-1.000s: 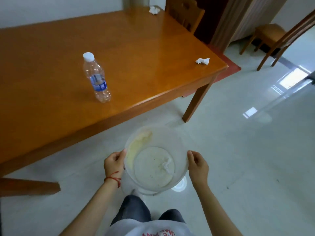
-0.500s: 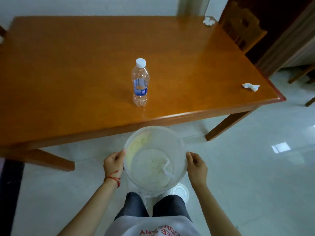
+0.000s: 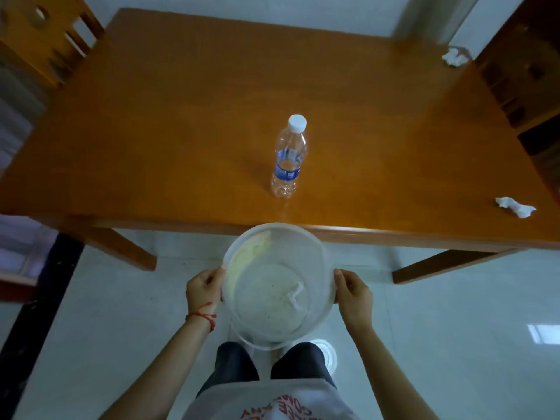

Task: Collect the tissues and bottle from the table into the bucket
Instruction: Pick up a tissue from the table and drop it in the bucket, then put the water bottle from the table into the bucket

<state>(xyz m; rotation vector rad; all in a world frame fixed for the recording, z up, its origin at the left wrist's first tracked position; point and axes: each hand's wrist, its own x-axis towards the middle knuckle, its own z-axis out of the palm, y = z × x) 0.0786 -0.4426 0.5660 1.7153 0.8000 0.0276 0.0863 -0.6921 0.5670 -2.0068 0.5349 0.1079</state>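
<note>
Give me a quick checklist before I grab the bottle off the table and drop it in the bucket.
1. Bucket held by both hands, left hand, right hand: ok.
2. A hand free to pick up: not ok, both are on the bucket.
3. Bottle upright, capped, near the table front edge: ok.
4. Bucket mouth open, facing up: ok.
5. Tissues on the table: two in view, near tissue and far tissue, both at the right.
6. Room in the bucket: ok, nothing collected shows.

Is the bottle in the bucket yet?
No, the bottle stands upright on the table, beyond the bucket held by both hands.
</note>
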